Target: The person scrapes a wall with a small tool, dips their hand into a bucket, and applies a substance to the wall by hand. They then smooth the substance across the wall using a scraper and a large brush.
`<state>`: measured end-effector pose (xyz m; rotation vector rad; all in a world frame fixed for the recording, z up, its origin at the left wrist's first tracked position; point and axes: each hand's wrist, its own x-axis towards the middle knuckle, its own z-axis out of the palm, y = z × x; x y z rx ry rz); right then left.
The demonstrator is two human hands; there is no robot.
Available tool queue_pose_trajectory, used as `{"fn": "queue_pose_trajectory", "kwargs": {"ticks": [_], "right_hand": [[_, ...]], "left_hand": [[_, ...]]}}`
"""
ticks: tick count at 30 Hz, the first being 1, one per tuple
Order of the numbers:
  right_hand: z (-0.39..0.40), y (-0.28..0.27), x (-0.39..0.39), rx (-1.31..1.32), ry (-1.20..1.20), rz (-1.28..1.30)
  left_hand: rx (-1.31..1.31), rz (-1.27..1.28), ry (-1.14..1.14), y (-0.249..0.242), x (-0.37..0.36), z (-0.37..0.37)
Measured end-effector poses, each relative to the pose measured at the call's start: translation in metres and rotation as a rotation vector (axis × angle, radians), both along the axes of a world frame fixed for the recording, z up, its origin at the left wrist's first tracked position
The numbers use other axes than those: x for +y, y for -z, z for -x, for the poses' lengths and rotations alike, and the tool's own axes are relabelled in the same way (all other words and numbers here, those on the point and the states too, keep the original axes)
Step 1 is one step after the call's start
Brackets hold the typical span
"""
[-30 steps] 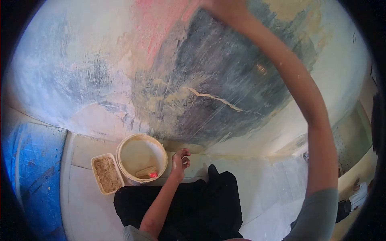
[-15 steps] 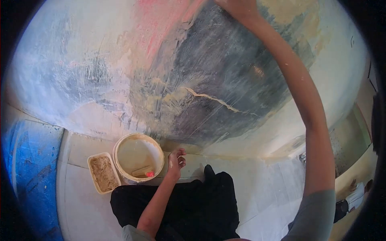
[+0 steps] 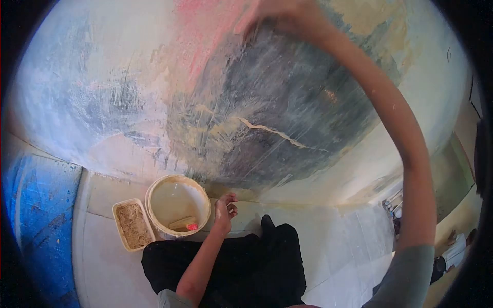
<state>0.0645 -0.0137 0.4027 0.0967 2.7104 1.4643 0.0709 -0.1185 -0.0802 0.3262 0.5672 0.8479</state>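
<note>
My right hand [image 3: 290,16] is raised against the upper part of the wall [image 3: 303,92], over a dark grey patch beside a pink area. Motion smears its fingers, so whether they hold anything cannot be made out. My left hand [image 3: 224,211] hangs low beside a white bucket [image 3: 149,205], with its fingers loosely curled, apart, and nothing in them. Pale smears mark its skin. Inside the bucket is cloudy liquid, along with a pale tool with a red end [image 3: 191,226]. A thin cream-coloured crack-like line [image 3: 272,131] runs across the grey patch.
Left of the bucket stands a small rectangular tub [image 3: 134,226] of brownish, paste-like material. A blue paint-marked sheet [image 3: 41,220] covers the far left. My black-clothed legs [image 3: 246,267] are below. Another person [image 3: 454,254] is at the far right.
My right hand has swept a little left and downward along the wall, and its forearm has shifted. My left hand has hardly moved.
</note>
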Motion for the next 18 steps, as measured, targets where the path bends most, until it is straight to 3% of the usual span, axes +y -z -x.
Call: {"fn": "queue_pose_trajectory", "kwargs": {"ticks": [1, 2, 3, 6, 7, 9, 13, 15, 16, 18], "right_hand": [[0.004, -0.011, -0.001, 0.192, -0.038, 0.102], [-0.002, -0.01, 0.012, 0.273, -0.119, -0.07], [-0.007, 0.003, 0.013, 0.279, -0.124, -0.074], [-0.01, 0.037, 0.006, -0.112, 0.074, -0.114], [-0.007, 0.028, 0.001, -0.111, 0.08, -0.112], [0.003, 0.002, -0.005, 0.186, 0.005, 0.036], [0.002, 0.012, 0.0, 0.245, -0.112, 0.101], [-0.006, 0.011, 0.006, -0.095, -0.007, -0.161], [-0.012, -0.003, 0.009, -0.095, 0.006, -0.153], [-0.017, -0.04, 0.015, 0.422, 0.018, -0.217]], "left_hand": [[-0.005, -0.009, -0.005, 0.002, -0.003, 0.0], [-0.001, -0.006, -0.004, 0.002, -0.006, 0.0], [-0.001, -0.01, 0.0, 0.001, -0.007, 0.002], [0.0, -0.014, -0.009, -0.001, -0.001, 0.0], [0.022, 0.002, -0.004, 0.002, -0.002, 0.0], [0.006, -0.003, 0.011, 0.005, -0.005, -0.003], [-0.001, -0.026, 0.003, 0.004, -0.003, -0.001], [0.004, -0.016, 0.006, 0.005, 0.0, -0.003], [0.014, 0.002, 0.017, 0.006, -0.003, -0.004], [0.013, 0.0, 0.029, 0.006, -0.007, -0.007]]}}
